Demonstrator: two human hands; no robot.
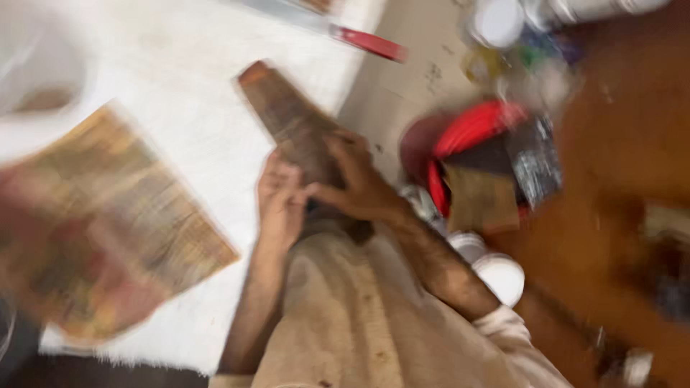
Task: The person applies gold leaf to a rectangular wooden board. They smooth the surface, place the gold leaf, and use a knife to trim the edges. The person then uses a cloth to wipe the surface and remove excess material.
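Bare forearms, hairy on the right. Right sleeve pale, rolled up near the elbow. Beige cloth garment covers the lap, faintly stained.

You are looking down through heavy motion blur at a white cloth spread over the floor, its shaggy edge ending at a dark strip along the bottom left. To its right you see a pale beige patch of floor, speckled with dark marks, and beyond that a warm reddish-brown floor fills the right side. The light is soft and even, with no hard shadows; no walls or windows show.
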